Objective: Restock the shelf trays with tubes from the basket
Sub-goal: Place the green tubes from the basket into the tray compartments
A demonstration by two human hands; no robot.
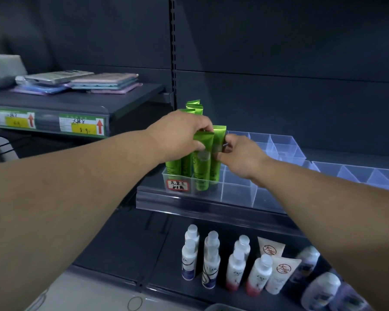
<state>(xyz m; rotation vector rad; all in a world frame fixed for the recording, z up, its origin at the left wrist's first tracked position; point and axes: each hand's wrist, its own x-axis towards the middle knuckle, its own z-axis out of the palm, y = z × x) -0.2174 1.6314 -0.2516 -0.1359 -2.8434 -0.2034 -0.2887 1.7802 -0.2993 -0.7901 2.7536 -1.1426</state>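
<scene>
Two bare forearms reach in from the lower corners of the frame and meet just above the middle. Left hand (180,135) curls over the crimped top of a front green tube (203,160) and grips it between thumb and fingers. The tube stands upright, its lower end inside a front compartment of the clear tray (236,190). Right hand (240,158) pinches the side of a second green tube (218,136), which stands touching the first on its right.

More green tubes (173,169) stand in the tray's leftmost compartments, partly behind the left hand, above a handwritten label (177,184) on the tray front. To the right, the tray's other compartments run toward the frame edge.

Lower in the frame, white bottles (211,259) and pale tubes with a red mark (271,248) stand on a dark shelf. In the upper left, flat packets (103,83) lie on another shelf with yellow price tags (81,125).
</scene>
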